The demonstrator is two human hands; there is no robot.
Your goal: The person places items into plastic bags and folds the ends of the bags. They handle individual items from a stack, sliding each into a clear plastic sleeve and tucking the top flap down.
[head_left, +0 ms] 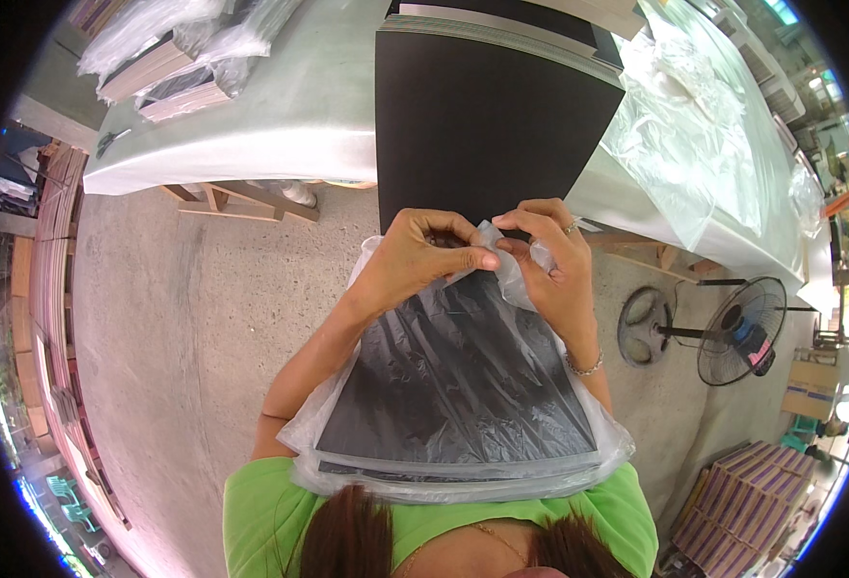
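A flat black panel (463,380) lies inside a clear plastic bag (609,445) close against my body. At the bag's far end, both hands pinch its gathered plastic. My left hand (407,258) has thumb and forefinger pressed together on the film. Beside it, my right hand (551,252) grips a bunched fold of the same bag, with a ring and a bracelet showing on that side. Just beyond the hands rises a stack of large black panels (487,125), whose near edge overhangs the table.
A table with a pale cover (299,125) spans the far side. Wrapped panel stacks (169,77) lie at its far left, near scissors (113,142). Loose plastic sheets (689,125) cover its right part. A fan (740,330) stands on the floor to the right, beyond a striped carton stack (747,501).
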